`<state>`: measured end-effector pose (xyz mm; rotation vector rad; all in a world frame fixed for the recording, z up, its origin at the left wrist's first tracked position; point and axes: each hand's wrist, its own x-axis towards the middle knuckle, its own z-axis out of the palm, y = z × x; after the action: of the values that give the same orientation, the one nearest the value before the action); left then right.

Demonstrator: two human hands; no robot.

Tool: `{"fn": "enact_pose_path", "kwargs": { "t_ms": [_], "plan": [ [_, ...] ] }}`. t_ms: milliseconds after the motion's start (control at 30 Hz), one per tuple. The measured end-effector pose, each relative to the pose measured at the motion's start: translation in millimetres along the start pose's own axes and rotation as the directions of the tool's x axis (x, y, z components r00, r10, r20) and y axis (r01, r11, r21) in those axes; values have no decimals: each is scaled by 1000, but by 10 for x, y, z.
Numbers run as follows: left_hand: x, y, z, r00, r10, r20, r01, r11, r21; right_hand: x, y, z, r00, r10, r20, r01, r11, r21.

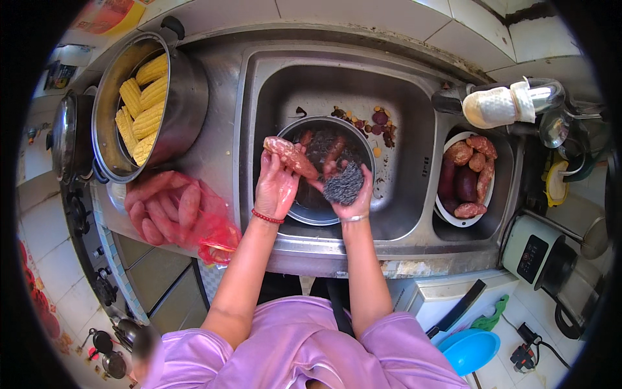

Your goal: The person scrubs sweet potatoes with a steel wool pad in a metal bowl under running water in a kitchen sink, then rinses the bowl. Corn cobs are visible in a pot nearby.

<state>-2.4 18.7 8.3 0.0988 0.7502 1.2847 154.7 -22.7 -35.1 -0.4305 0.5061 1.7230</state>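
Note:
My left hand (276, 190) holds a reddish sweet potato (291, 156) with pale scuffed patches. It is tilted over the left side of a round metal basin (373, 160). In my right hand (357, 208) is a grey steel-wool scrubber (344, 185), close to the sweet potato's lower end. Whether the two touch, I cannot tell. Below both hands the basin holds dark, murky water with at least one more sweet potato (334, 148) in it. The basin stands in the large bowl of a stainless-steel sink (403, 204).
Scraps (376, 124) lie on the sink floor behind the basin. A white colander (466, 222) of root vegetables sits in the small right bowl, beneath a wrapped faucet (495, 104). On the left stand a pot (192, 97) of corn cobs (150, 99) and a red mesh bag (218, 233) of sweet potatoes.

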Motion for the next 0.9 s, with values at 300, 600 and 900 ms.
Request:
{"fn": "enact_pose_path", "kwargs": {
  "t_ms": [300, 600, 900],
  "plan": [
    [-292, -123, 0, 972, -117, -206, 166, 957, 237, 186, 336, 184, 894, -437, -103, 248, 671, -699],
    [-288, 222, 6, 568, -776, 274, 816, 575, -60, -13, 169, 533, 925, -227, 303, 366, 741, -562],
    [-346, -10, 195, 961, -274, 42, -8, 123, 992, 183, 269, 762, 922, -385, -45, 91, 327, -941]
  ]
}}
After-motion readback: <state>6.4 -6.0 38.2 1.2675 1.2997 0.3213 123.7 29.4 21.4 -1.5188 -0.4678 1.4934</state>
